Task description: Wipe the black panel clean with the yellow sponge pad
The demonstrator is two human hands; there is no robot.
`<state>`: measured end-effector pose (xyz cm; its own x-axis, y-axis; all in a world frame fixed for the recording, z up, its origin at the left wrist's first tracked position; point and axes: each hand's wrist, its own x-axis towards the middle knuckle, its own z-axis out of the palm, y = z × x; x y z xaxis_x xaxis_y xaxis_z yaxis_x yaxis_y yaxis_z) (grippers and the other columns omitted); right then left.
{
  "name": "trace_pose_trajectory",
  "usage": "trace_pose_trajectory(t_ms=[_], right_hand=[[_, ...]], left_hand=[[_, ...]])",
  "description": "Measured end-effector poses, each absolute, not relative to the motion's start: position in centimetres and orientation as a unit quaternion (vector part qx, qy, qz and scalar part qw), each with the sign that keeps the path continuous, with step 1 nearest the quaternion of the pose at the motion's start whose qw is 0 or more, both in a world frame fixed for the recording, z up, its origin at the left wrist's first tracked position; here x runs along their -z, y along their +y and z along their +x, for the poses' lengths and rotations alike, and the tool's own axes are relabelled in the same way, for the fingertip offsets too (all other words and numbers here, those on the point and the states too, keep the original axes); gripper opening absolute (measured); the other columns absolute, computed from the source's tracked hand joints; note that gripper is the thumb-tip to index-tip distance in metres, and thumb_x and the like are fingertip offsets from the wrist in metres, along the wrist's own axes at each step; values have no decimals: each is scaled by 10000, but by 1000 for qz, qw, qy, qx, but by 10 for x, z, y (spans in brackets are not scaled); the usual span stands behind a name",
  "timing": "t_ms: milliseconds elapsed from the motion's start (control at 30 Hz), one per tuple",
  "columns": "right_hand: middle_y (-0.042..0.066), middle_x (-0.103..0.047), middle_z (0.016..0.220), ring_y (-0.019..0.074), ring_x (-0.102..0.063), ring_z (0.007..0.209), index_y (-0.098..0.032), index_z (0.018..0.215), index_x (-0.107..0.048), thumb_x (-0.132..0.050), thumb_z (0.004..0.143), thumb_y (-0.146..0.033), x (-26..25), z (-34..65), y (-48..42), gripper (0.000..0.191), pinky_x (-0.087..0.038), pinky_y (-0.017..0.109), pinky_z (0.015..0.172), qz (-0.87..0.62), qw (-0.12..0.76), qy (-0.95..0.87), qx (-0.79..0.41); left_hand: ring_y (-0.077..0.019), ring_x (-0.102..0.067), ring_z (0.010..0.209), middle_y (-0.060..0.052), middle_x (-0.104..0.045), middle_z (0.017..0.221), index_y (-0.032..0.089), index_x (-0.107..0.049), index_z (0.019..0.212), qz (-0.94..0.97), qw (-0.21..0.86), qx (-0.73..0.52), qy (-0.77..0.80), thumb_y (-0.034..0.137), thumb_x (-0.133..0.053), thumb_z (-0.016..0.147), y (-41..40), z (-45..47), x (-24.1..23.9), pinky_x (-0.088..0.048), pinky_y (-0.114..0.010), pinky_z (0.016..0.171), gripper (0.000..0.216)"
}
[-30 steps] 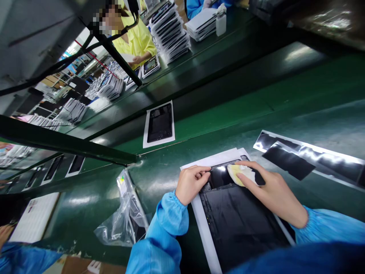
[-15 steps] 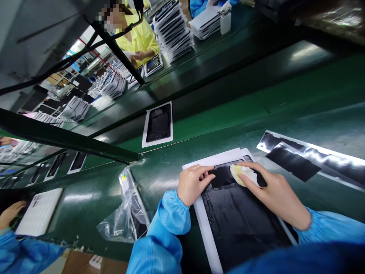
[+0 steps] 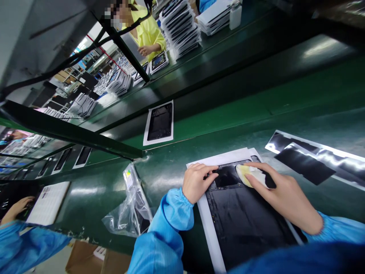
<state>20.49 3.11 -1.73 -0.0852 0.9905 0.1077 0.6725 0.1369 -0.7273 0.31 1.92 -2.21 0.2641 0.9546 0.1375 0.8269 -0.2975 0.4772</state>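
The right hand (image 3: pixel 281 190) presses a yellowish cloth (image 3: pixel 251 174) flat under its extended fingers, against the far end of a black panel (image 3: pixel 245 217); the fingers lie on the cloth rather than curl around it. The left hand (image 3: pixel 196 180) sits just left of the cloth, loosely curled, fingertips resting on the panel's far left corner, grasping nothing. The panel lies on a white sheet (image 3: pixel 207 228) (its edge shows to the left of that hand and beyond both hands) on the green bench (image 3: pixel 299 114). Left of the left sleeve lies a crumpled clear bag (image 3: pixel 128 213). Right of the right hand are glossy black strips (image 3: pixel 308 163). Beyond both hands, well apart, another panel (image 3: pixel 159 122) rests on its own sheet.
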Motion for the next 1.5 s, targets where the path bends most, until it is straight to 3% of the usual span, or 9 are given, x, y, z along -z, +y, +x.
trace_pose_trajectory(t_ms=[533,867,933,1100,1267,1367,1500], right_hand=[[-160,-202,253,70,-213,169,-242,819,-546,-369,598,-440,17,204,32,345,-292,237,316,-600,308,-690,-262],[-159,-182,220,88,-218,158,-245,822,-546,-364,598,-457,16,204,31,358,-290,259,308,-606,303,-688,-259],[-164,-156,224,90,-212,157,-249,817,-546,-360,599,-461,16,203,31,356,-286,260,305,-607,304,-687,-260],[-163,-159,236,83,-212,164,-255,820,-544,-366,600,-458,18,202,31,349,-285,253,306,-606,303,-688,-259],[-161,-155,231,90,-225,157,-246,825,-539,-347,608,-475,18,205,31,369,-279,249,293,-604,304,-696,-241],[-133,-262,237,112,-323,179,-252,823,-534,-338,618,-475,17,202,31,361,-297,249,299,-598,300,-710,-219],[-65,-558,396,143,-513,307,-287,868,-511,-351,661,-418,19,181,27,293,-361,245,353,-550,277,-765,-187]], left_hand=[[-99,-569,662,65,-630,699,260,-603,948,796,121,-189,563,296,-582,799,18,3,23,-407,-233,665,154],[-157,-515,656,20,-560,701,258,-550,1020,836,-88,-38,540,405,-489,837,11,7,11,-367,-291,572,242],[-146,-526,704,20,-581,785,276,-555,1000,856,-82,-25,510,330,-472,863,7,2,8,-380,-285,610,169],[-161,-468,1055,6,-544,1139,219,-518,1096,903,-74,8,422,214,-404,899,-2,-6,5,-375,-285,831,228],[-168,-468,1081,-13,-517,1197,189,-478,1158,897,-100,27,429,195,-379,903,-6,-8,6,-385,-301,856,273],[-171,-473,1074,10,-520,1191,214,-503,1128,905,-80,23,417,208,-394,895,-11,-10,4,-396,-299,853,257],[-185,-477,1072,9,-517,1191,246,-501,1128,906,-62,11,418,210,-422,875,-15,-11,2,-401,-310,858,268]])
